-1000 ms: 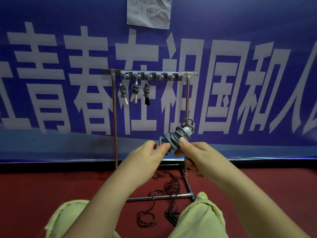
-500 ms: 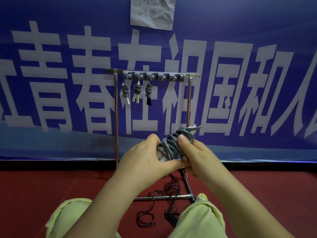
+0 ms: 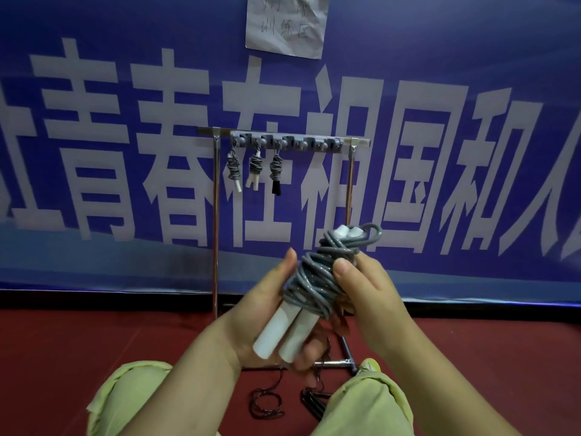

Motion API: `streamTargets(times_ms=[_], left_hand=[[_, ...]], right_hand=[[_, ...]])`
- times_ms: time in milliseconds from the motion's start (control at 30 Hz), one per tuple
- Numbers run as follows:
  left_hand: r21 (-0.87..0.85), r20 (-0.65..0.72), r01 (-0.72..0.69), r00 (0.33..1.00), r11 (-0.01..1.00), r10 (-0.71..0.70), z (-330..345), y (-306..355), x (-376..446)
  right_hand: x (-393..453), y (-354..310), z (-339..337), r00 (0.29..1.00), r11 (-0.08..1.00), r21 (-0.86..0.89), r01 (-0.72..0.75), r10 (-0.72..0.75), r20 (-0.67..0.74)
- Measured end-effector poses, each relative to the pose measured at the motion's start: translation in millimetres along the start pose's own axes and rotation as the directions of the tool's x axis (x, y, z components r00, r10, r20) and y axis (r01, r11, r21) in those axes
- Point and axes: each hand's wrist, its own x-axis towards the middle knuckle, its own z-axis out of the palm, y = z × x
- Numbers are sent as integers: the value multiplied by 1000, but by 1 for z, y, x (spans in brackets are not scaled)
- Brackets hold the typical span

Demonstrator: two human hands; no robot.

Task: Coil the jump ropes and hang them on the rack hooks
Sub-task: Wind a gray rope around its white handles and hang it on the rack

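A grey jump rope is wound around its two white handles, with a loop sticking out at the top right. My left hand holds the handles from below and the left. My right hand pinches the coil from the right, thumb on the windings. Behind stands a metal rack with a grey hook strip. Three coiled ropes hang on its left hooks: one grey, one with white handles, one with a black handle. The right hooks are bare.
A loose dark rope lies on the red floor between my knees, in light green trousers. The rack's base bar runs in front of me. A blue banner with white characters covers the wall behind.
The bundle has turned, so the white handles now point down toward me and show in my left hand. My right hand has shifted its grip on the coil. The view has come closer.
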Motion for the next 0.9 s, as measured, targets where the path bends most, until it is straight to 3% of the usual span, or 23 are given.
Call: streamTargets(times_ms=[67,167,300,467,600,767,833,900], left_hand=[[2,19,49,999,999,-49,-1,-3,3],[85,-207,53,978,995,-35,-1,-1,8],[284,-447,70,892,956,68,-4,-7,21],[451,-551,142,821,881,150,-5,-14,29],[635,-579,204,764,745,285,-12,-9,26],[756,-610,257,610,602,506,-24,-10,27],[777,-616,311,556,547,558,-30,-14,28],[789,-610,346,533,507,586,-37,-16,27]], right_hand=[[3,3,-2,1000,984,-180,5,-10,-25],[6,12,-5,996,887,-457,-61,22,-90],[8,22,-7,974,790,-571,-222,158,-161],[7,29,-10,960,747,-603,-279,210,-185],[7,27,-12,962,692,-668,-271,221,-162],[13,16,-10,956,586,-761,-279,245,-162],[15,18,-11,941,630,-709,-318,297,-159],[16,22,-12,896,785,-439,-436,423,-132]])
